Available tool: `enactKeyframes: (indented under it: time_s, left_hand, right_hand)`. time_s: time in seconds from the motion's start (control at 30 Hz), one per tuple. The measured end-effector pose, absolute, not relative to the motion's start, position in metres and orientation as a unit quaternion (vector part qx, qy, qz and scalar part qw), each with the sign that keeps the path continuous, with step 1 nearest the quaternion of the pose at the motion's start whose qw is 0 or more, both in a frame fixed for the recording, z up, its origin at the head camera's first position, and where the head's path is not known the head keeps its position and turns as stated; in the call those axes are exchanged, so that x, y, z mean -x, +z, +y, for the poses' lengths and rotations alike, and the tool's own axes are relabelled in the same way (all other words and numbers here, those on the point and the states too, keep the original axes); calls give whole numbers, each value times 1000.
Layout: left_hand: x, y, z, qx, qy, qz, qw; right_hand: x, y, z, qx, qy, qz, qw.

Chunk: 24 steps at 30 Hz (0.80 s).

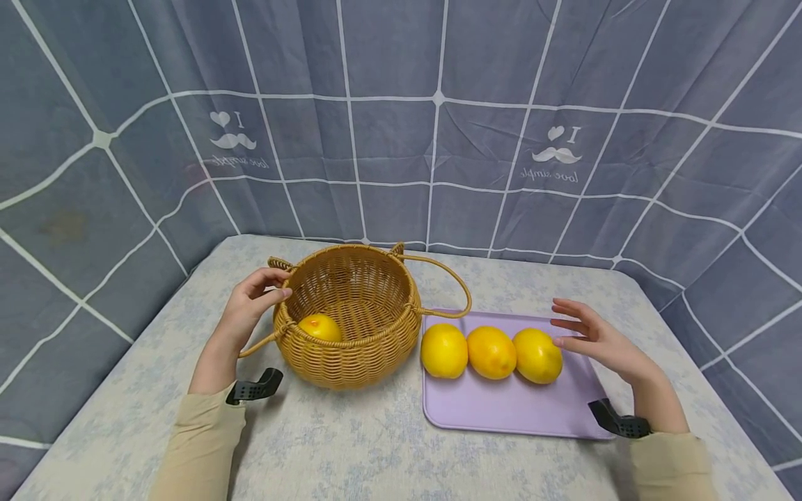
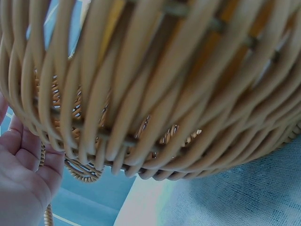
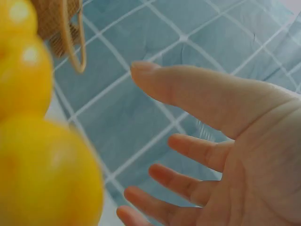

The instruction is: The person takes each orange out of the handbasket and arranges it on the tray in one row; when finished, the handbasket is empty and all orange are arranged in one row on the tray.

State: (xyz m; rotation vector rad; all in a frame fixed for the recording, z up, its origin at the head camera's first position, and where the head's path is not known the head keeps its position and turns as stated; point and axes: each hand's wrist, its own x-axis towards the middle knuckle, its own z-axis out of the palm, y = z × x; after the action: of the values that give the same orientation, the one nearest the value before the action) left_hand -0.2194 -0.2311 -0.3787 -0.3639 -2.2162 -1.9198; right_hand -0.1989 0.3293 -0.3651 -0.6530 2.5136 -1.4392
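A round wicker basket [image 1: 347, 362] stands left of centre, its opening tilted toward me. Inside lies one yellow lemon-like fruit [image 1: 321, 327]. My left hand [image 1: 247, 306] holds the basket's left rim, thumb at the edge; the left wrist view shows that hand [image 2: 28, 174] against the woven wall [image 2: 141, 94], some fingertips hidden. Three more such fruits, a left one [image 1: 444, 351], a middle one [image 1: 491, 353] and a right one [image 1: 537, 355], sit in a row on a lilac tray [image 1: 501, 410]. Beside the right fruit is my right hand [image 1: 598, 341], fingers spread and nothing in its grasp.
A thin wicker handle [image 1: 460, 278] sticks out from the basket's right side, over the tray's back left corner. A pale floral cloth [image 1: 351, 445] covers the table. Blue-grey curtains [image 1: 395, 139] with white lines rise behind and at both sides.
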Motion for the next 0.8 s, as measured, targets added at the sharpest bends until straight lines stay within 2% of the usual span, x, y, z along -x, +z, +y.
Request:
enactKeyframes:
  time_s: [0.2, 0.8]
  left_hand:
    - [221, -380, -232, 119, -644, -750, 91]
    - [220, -380, -232, 128, -674, -721, 92]
  right_hand:
    - [213, -336, 304, 259, -500, 823, 81]
    - [263, -272, 188, 350, -531, 755, 159]
